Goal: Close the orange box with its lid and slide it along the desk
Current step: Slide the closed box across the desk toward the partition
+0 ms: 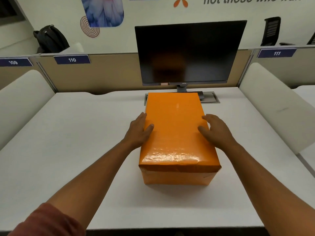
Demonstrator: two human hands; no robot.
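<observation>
1. The orange box [177,138] sits on the worktop [71,142] between both hands, its lid [175,126] seemingly fully seated.
2. The left hand [139,132] and right hand [214,129] lie flat and unclenched against its edges, likely bracing it to slide.

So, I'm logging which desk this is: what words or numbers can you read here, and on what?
"109" on the blue tag atop the left partition.
"110" on the blue tag left of the monitor.
"111" on the blue tag at right.
"not those who wai…" on the wall, cut off at the frame top.
Monitor's brand mark: too small to read.
Orange box: no text.
</observation>
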